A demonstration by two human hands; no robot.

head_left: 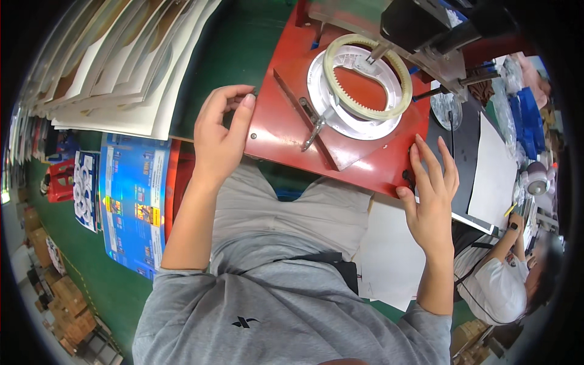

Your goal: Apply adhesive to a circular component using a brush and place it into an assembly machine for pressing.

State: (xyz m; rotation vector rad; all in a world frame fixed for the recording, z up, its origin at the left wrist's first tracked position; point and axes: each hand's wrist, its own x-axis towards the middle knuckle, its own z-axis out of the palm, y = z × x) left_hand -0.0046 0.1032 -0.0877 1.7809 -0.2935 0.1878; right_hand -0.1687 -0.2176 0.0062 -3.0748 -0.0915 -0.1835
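My left hand (220, 131) is at the left edge of a red machine base (283, 137). Its fingers are loosely curled, the thumb apart from them, and nothing shows in it. My right hand (433, 191) has its fingers spread at the base's right front corner, close to small black knobs (408, 176), and it too is empty. On the base sits a white round plastic housing (364, 130) with an oval opening. A cream-coloured ring with inner teeth (401, 91) lies tilted over it. A small metal clamp (316, 129) reaches to the housing's near edge from a red block.
A machine head with metal rods (447, 67) stands over the housing. Stacked white sheets (131, 103) rise at the left, above a blue printed box (135, 194). Paper (494, 164) lies on a black surface at right. Another person (496, 280) works at far right.
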